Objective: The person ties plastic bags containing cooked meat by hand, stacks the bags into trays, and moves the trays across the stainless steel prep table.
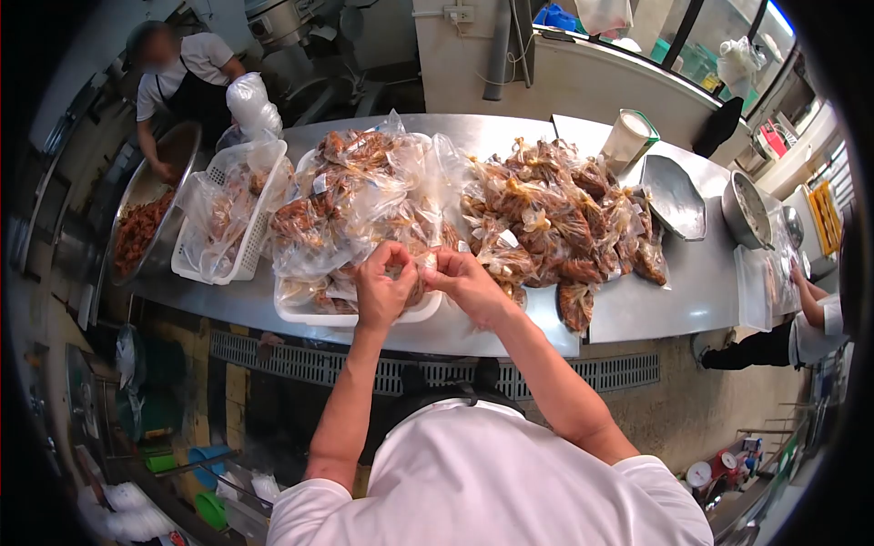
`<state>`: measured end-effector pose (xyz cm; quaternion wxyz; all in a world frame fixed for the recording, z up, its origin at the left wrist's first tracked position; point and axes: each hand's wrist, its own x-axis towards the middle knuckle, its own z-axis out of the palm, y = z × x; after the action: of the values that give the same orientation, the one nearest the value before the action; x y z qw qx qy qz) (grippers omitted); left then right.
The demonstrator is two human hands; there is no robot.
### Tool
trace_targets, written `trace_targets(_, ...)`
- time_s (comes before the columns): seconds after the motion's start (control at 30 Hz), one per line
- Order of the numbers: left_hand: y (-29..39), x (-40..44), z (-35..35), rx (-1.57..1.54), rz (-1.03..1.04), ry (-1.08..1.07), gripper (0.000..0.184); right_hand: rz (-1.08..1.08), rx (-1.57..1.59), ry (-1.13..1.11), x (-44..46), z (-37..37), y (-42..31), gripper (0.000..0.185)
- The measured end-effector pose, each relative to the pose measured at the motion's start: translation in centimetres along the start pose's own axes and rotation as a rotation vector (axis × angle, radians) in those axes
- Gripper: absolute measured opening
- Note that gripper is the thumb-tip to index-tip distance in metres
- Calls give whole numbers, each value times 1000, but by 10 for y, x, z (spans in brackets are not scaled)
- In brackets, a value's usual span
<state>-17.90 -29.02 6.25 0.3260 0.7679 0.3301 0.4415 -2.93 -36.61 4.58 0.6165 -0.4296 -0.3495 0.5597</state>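
Note:
My left hand [384,284] and my right hand [466,282] meet over the front edge of a white basket [350,318]. Their fingertips pinch together at the gathered plastic of a clear plastic bag [435,223]; my fingers partly hide what lies between them. Heaped in the basket are clear bags of brown, meat-like food [341,196]. To the right of my hands, a large pile of knotted food bags [546,218] lies directly on the steel table [651,305], some carrying small white labels. One bag [575,305] rests at the table's near edge.
Left of the basket stand a smaller white basket [248,246] of bags and a large metal bowl [137,196] of brown food, where a co-worker [187,77] reaches in. A container [628,138], a metal scoop-like tray [675,196] and a pot [746,211] stand right. Another person [815,318] works far right.

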Motion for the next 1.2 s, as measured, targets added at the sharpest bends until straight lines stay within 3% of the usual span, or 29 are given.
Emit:
trace_targets(0.1, -3, -5, 5, -112, -56, -92, 15, 109, 111, -128, -2, -15, -1, 20)
trace_targets(0.17, 15, -6, 7, 194, 254, -79, 15, 81, 87, -49, -3, -17, 5, 21)
trace_targets(0.23, 28, -12, 15, 157, 214, -106, 16, -1, -140, 120, -11, -13, -10, 22)
trace_targets(0.3, 40, -14, 22, -144, -21, -116, 17, -84, -279, 184, -20, -10, -16, 22)
trace_targets(0.43, 33, -6, 33, -155, 34, -101, 16, -179, -356, 277, -38, -10, -28, 10)
trace_targets(0.5, 48, -5, 41, -152, 72, -80, 12, -494, -575, 327, -43, -12, -26, 8)
trace_targets(0.57, 71, -5, 45, -130, 367, -81, 11, -514, -664, 360, -41, -26, -30, 10)
trace_targets(0.67, 76, 5, 39, -167, 481, -104, 13, -549, -892, 533, -29, -52, -43, 14)
trace_targets(0.7, 51, 12, 35, -187, 266, -100, 12, -547, -942, 613, -18, -62, -51, 12)
trace_targets(0.73, 28, 31, 25, -79, 278, -13, 15, -450, -1013, 680, -10, -72, -59, 12)
trace_targets(0.77, 24, 50, 10, 39, 212, 92, 17, -271, -947, 635, -5, -80, -67, 25)
trace_targets(0.8, 12, 67, -3, 469, 331, 212, 28, -257, -969, 613, 1, -87, -64, 29)
trace_targets(0.9, -71, 86, -25, 818, 263, 206, 25, -270, -972, 509, 8, -77, -60, 38)
trace_targets(0.97, -116, 111, -45, 471, 194, 128, 19, -299, -945, 435, 18, -52, -64, 43)
trace_targets(1.03, -68, 126, -65, 350, 185, 179, 14, -311, -868, 195, 29, -22, -73, 60)
trace_targets(1.1, -13, 136, -84, 224, 172, 236, 11, -404, -929, 91, 43, 9, -80, 71)
trace_targets(1.2, 27, 133, -93, 68, 110, 250, 7, -516, -942, 78, 61, 58, -74, 80)
